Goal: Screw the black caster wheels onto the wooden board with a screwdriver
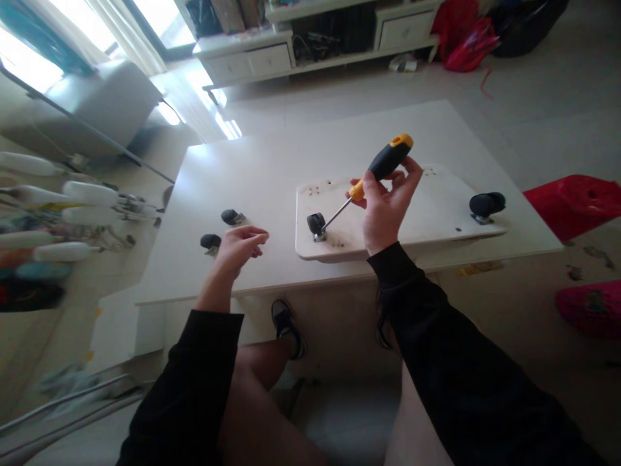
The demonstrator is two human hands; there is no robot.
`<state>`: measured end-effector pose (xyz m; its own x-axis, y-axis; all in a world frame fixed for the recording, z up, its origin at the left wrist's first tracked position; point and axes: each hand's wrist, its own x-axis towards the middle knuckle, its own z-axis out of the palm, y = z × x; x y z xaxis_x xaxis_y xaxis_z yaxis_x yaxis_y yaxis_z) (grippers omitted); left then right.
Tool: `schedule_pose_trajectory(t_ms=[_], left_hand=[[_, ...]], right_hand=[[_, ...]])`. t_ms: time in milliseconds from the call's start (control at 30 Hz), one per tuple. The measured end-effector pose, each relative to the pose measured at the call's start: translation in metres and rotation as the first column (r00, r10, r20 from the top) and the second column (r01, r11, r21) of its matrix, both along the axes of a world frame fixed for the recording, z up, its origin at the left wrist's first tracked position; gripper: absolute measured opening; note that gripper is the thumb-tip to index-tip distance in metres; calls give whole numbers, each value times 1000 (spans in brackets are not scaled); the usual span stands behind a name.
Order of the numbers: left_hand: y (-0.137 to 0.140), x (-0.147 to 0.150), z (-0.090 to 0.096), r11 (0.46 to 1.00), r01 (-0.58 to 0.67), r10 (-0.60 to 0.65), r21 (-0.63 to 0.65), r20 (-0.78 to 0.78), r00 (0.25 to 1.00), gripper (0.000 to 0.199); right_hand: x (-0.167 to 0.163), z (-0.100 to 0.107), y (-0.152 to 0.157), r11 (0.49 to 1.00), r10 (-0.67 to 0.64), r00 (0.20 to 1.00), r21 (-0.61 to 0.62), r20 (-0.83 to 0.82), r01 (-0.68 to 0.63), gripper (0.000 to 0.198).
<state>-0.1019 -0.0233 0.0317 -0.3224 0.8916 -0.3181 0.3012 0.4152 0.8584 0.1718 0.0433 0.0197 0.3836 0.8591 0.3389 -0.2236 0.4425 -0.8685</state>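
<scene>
My right hand (387,213) is closed around a yellow-and-black screwdriver (389,159). Its tip reaches down to the metal plate of a black caster wheel (315,223), which stands at the left end of a white board (388,223). Another caster (485,206) sits at the board's right end. Over the table's left part, my left hand (241,248) is pinched; whatever is between its fingertips is too small to make out. Close to it lie two loose casters, one (231,217) just behind it and one (210,242) at its left.
The board rests on a white table (262,162). Beyond it stands a white TV cabinet (242,65). A red stool (577,204) is at the right, with a pink item (589,307) lower down. Several white bottle-like objects (80,215) hang or lie at the left.
</scene>
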Motion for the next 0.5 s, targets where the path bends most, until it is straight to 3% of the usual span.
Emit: schedule_pose_trajectory(t_ms=[100,200,367,500], left_hand=[[-5,-39,-18,987,-157,152,-27,-140,978,4],[-15,-62,-37,978,-191,170,-78,-220,961,6],[-20,-77,-61,985,-150,120,-87,-284,951,22],[-12,-75,-74,976,-209,182,-63,-290,939,43]], right_hand=[[4,-2,2,999,3,1000,-32,-16,-3,63],[5,-4,3,1000,12,1000,-23,-16,-13,62],[5,-5,5,999,-43,999,-8,33,44,53],[6,-2,4,996,-63,995,-64,78,68,51]])
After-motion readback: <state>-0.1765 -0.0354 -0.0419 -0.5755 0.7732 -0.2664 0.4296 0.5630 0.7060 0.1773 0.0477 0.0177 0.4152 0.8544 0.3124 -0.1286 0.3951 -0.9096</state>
